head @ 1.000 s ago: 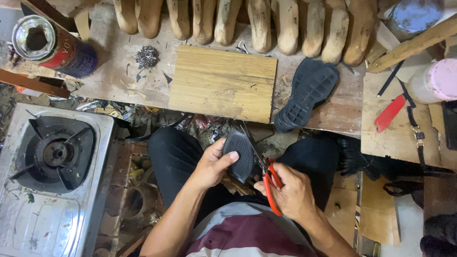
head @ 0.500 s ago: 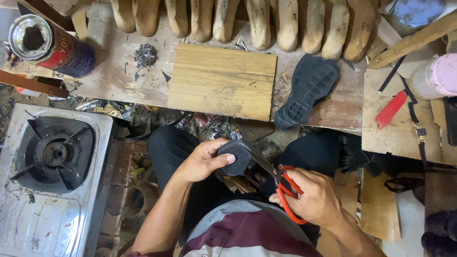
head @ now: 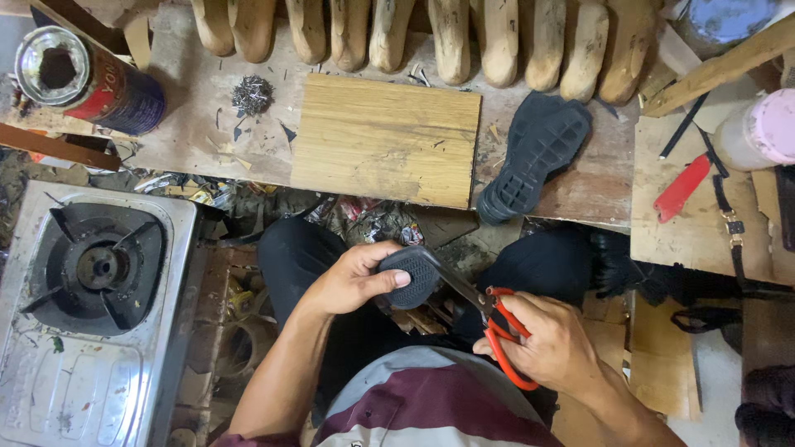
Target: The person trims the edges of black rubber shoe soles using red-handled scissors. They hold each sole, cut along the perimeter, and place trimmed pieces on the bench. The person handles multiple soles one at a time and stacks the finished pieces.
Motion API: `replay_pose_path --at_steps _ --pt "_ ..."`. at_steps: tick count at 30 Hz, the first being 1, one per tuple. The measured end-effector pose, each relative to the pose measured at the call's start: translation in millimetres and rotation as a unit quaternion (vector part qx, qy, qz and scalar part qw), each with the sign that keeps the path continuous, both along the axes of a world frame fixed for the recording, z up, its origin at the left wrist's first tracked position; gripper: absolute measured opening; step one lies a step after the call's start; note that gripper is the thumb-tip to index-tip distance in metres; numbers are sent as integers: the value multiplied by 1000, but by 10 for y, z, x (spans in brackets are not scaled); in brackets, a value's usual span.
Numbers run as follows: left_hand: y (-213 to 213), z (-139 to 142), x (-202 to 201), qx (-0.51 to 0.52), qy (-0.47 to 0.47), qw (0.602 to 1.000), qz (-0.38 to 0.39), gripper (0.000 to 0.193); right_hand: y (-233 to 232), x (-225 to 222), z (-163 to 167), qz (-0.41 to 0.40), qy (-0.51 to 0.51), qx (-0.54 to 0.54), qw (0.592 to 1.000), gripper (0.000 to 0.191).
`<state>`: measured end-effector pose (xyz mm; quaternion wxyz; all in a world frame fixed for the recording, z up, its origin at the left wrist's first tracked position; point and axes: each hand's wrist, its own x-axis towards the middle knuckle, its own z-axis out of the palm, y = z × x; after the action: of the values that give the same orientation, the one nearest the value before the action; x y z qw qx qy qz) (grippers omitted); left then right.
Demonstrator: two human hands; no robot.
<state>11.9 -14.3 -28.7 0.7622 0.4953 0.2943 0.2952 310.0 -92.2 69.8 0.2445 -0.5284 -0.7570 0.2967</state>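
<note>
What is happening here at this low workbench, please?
A seated person is trimming a small dark rubber sole piece with orange-handled scissors. The left hand grips the piece, and the right hand works the scissors, whose blades meet its edge. On the bench ahead lie a black shoe sole, a wooden board and a row of wooden shoe lasts.

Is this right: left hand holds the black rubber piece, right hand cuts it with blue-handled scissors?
Not quite. The head view shows the scissors have red handles, not blue. The rest stands: the left hand holds the black rubber piece, and the right hand works the scissors on it.
</note>
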Motion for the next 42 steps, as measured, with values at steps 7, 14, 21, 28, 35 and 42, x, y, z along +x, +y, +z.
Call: replay_pose_path --at_steps 7,14,21,28,35,42 --pt "4 21 43 8 -7 1000 -7 24 31 -6 53 16 -8 54 998 53" --pt "-3 8 21 22 -1 999 -23 23 -7 65 60 2 -26 -10 1000 49" --pt "-5 41 -10 15 7 999 -37 22 -60 193 -102 -68 58 -65 994 29" --pt "-108 389 361 -38 106 986 -119 25 99 -170 -235 -88 208 -149 963 30" --pt "-394 418 215 189 -38 980 49 27 320 -358 -247 -221 287 -118 924 22" --pt "-427 2 463 -200 -296 919 164 44 208 -515 -293 -168 294 -185 922 19"
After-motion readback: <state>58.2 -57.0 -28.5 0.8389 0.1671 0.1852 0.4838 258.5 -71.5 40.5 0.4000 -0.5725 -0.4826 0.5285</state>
